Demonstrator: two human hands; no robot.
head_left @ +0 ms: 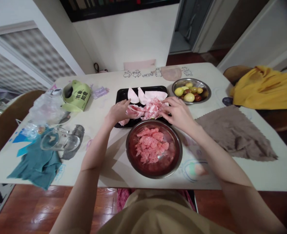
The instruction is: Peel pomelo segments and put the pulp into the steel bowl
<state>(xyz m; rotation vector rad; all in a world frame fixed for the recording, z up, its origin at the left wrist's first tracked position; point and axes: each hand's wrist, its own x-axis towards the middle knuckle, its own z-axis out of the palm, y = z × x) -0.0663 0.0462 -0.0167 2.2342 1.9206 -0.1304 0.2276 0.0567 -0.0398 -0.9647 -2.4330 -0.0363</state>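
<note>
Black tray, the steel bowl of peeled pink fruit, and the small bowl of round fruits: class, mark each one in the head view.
black tray (121, 94), head view, bare far-left corner of its rim.
steel bowl (178, 152), head view, right rim.
small bowl (205, 94), head view, bare right inner wall.

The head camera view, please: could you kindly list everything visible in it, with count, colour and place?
Black rectangular tray: one, table centre, far side.
Pink peeled fruit pieces and pale rind: a pile, on the tray.
Large steel bowl: one, near edge, holding pink fruit flesh.
Small steel bowl: one, right of tray, holding green and red round fruits.
Brown cloth: one, right.
Teal cloth: one, left.
Clear glass jug: one, on its side, left.
Green bag: one, far left.
Clear plastic bag: one, left.
Yellow cloth: one, on chair, right.
Left hand: on tray's fruit.
Right hand: on tray's fruit.
</note>
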